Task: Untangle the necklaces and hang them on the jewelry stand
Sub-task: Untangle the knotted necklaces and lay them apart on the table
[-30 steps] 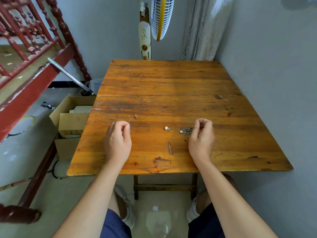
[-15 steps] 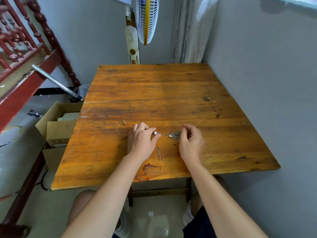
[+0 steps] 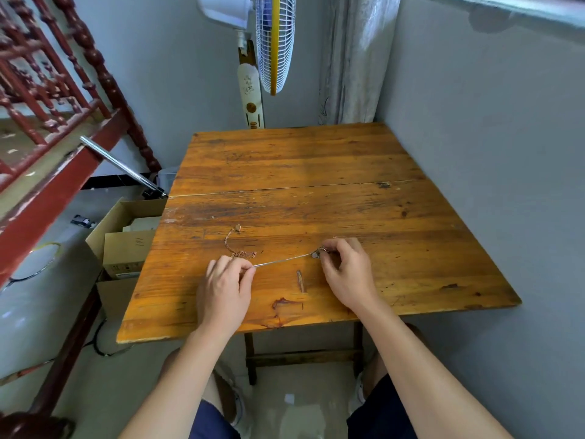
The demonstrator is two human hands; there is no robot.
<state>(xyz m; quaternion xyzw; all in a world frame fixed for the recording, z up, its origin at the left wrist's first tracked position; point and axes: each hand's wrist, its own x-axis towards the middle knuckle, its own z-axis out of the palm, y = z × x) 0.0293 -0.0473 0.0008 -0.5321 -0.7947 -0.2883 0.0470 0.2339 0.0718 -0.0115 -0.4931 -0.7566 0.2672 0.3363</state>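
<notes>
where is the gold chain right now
Head view: the gold chain lies loose on the table, left of centre, just beyond the left hand, which pinches the silver chain.

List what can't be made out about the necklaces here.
Head view only.
Tangle at the right hand's fingertips: too small, partly covered by fingers; number of chains in it unclear.
Silver chain's left end: hidden inside the left hand.
Copper-coloured chain on the table: too fine to tell if knotted.
Jewelry stand: not in the frame.

A worn wooden table (image 3: 316, 172) carries 1 rose-gold necklace (image 3: 243, 254) lying loose.
</notes>
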